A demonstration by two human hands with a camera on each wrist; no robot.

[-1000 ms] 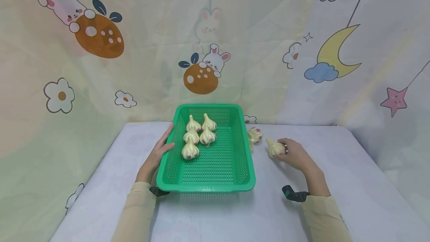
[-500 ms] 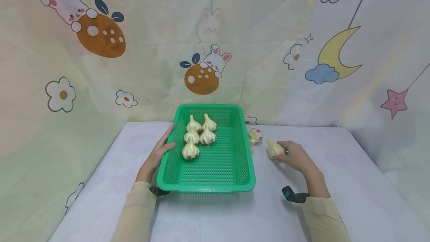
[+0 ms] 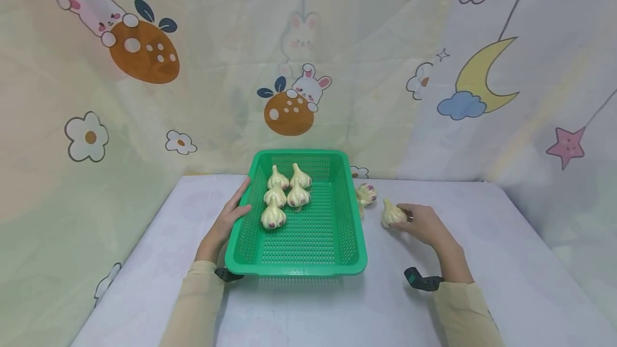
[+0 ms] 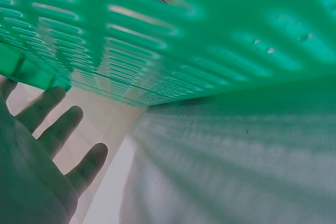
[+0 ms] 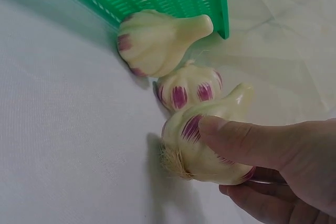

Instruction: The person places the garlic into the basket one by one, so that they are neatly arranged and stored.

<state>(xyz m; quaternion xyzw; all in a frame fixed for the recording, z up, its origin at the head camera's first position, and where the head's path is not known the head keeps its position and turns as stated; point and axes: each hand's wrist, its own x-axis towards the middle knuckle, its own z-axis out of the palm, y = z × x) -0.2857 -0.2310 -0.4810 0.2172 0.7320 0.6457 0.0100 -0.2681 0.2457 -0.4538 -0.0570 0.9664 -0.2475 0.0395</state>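
Note:
My left hand lies along the left side of a green plastic basket, its thumb and index finger at the rim. In the left wrist view, the other fingers stretch out straight and spread beside the slotted wall. Right of the basket, my right hand pinches a garlic bulb between thumb and fingers; its stem points up in the head view. Two more garlic bulbs sit between it and the basket: a purple-streaked one and a paler one by the basket wall.
Several garlic bulbs stand in the left half of the basket. Both things and arms are over a white-covered table. A printed cloth backdrop rises behind the table. Each wrist carries a black camera band.
The garlic bulb in my right hand has turned slightly more upright, and that hand has dropped a little. My left hand and the basket look the same.

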